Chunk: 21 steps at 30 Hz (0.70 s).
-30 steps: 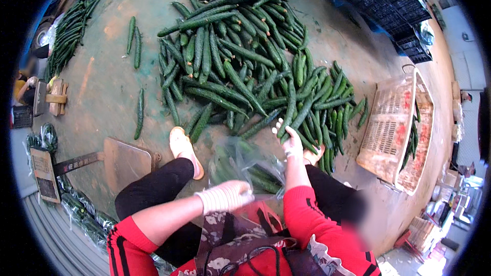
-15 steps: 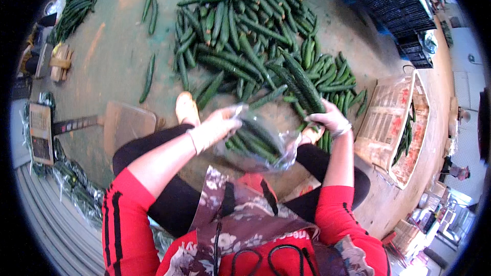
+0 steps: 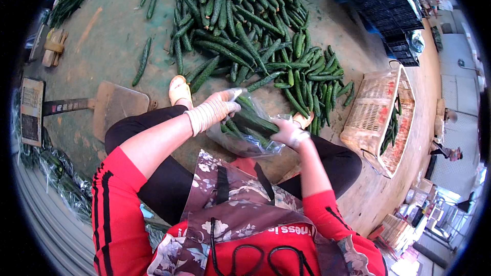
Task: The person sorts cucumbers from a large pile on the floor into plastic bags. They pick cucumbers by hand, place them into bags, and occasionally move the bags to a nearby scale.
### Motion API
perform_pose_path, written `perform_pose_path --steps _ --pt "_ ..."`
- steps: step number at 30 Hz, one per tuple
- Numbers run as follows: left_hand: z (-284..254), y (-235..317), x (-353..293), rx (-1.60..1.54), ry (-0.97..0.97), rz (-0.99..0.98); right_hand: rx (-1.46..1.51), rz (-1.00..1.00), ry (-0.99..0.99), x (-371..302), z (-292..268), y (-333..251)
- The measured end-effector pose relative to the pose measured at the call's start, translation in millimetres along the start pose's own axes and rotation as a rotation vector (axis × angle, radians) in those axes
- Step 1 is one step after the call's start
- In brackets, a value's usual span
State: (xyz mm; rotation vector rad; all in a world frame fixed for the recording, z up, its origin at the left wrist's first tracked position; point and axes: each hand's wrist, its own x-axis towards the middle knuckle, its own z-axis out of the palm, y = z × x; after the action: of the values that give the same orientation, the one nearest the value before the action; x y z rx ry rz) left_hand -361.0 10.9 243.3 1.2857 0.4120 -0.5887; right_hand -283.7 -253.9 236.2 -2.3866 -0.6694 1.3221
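Note:
My left hand (image 3: 220, 110), in a pale glove, is closed on the edge of a clear plastic bag (image 3: 217, 135) above my lap. Several green cucumbers lie inside the bag. My right hand (image 3: 289, 133), also gloved, grips the ends of long cucumbers (image 3: 253, 121) at the bag's right side, their other ends inside the plastic. Part of the right fingers is blurred. Just beyond my hands spreads a large pile of cucumbers (image 3: 232, 48), with shorter ones (image 3: 317, 71) at its right.
A scale (image 3: 115, 105) with a flat pan stands on the floor to my left. Bagged cucumbers (image 3: 61, 174) lie behind it. At right are a pale plastic crate (image 3: 371, 105) holding some cucumbers and dark stacked crates (image 3: 378, 5). Loose cucumbers (image 3: 142, 61) lie left of the pile.
My right hand has brought its cucumbers from above the pile down and left into the bag. My left hand still holds the bag, slightly higher in view.

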Motion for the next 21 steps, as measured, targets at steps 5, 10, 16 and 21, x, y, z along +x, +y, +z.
perform_pose_path --steps 5,10,16,21 --pt "18.7 8.3 -4.9 0.402 -0.347 0.004 -0.418 0.292 0.078 56.9 146.5 214.1" --pt "30.7 -18.1 -28.2 0.748 -0.514 0.023 0.310 0.355 -0.278 58.9 43.9 84.9" --pt "44.8 -6.1 -27.2 0.874 -0.608 0.027 0.737 0.134 0.671 137.0 -25.7 112.3" --pt "40.2 -7.4 -19.2 0.858 -0.617 0.006 -0.310 0.356 0.686 220.9 -86.4 137.5"
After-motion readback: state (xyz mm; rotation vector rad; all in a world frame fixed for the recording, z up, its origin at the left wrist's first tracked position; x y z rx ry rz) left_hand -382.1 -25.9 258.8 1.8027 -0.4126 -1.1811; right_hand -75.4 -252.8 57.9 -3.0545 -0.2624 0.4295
